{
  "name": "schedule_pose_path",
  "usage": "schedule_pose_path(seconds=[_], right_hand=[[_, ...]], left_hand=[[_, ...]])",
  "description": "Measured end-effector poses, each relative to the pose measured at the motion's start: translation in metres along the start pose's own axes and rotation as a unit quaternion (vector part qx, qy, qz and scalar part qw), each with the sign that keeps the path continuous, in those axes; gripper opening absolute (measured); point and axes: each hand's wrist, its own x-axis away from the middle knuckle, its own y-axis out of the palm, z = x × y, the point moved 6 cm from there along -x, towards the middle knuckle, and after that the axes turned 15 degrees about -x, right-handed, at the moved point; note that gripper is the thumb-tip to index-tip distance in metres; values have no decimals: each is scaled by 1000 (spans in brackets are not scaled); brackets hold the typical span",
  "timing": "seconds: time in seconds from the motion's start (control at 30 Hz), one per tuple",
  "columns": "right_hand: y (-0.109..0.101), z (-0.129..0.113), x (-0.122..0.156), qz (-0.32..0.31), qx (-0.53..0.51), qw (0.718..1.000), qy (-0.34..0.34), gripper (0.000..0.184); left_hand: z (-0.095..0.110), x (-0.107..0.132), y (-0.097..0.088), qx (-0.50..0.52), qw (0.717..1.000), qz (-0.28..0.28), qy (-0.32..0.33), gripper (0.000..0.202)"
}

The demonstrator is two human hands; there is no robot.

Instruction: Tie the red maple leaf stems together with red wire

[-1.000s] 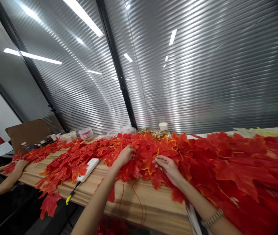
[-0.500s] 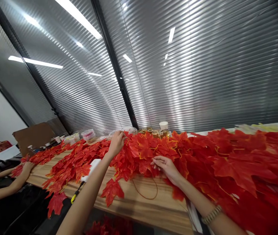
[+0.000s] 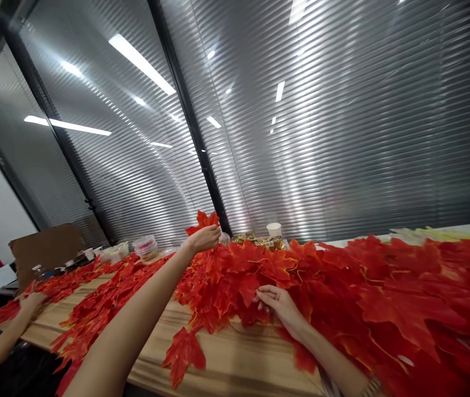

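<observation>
My left hand is closed on a red artificial maple leaf, lifted above the back of the heap. Lower and to the right, my right hand has its thumb and fingertips pinched together beside a red leaf. Whatever sits in that pinch is too small to make out. Red maple leaves with yellow-orange edges are piled thickly across the wooden table. A single leaf lies at the table's front, below my left hand.
At the left edge, another person's hands handle red leaves. A paper cup, gold-wrapped packets and clear tubs stand along the back. Behind them rises a ribbed translucent wall. A cardboard sheet leans at far left.
A leaf now shows raised in my left hand. My right hand stays pinched in about the same place. The brown cord loop below it has nearly gone from sight, and the view has tilted up.
</observation>
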Motion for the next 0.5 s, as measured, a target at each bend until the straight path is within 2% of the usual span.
schedule_pose_path(seconds=[0.1,0.2,0.27,0.4,0.5], right_hand=[[0,1,-1,-5,4,1000,-5,26],[-1,2,-2,2,3,1000,-11,28],[-2,1,-2,10,-2,1000,-18,29],[-4,-3,-1,32,-17,999,-35,30],[-7,-8,-1,53,-18,997,-49,30]], left_hand=[[-22,2,-4,9,993,5,-116,17],[-43,12,-5,29,966,6,-256,21],[-49,19,-3,56,945,1,-321,25],[-48,27,4,143,916,-5,-374,34],[-43,29,8,229,900,-6,-372,40]])
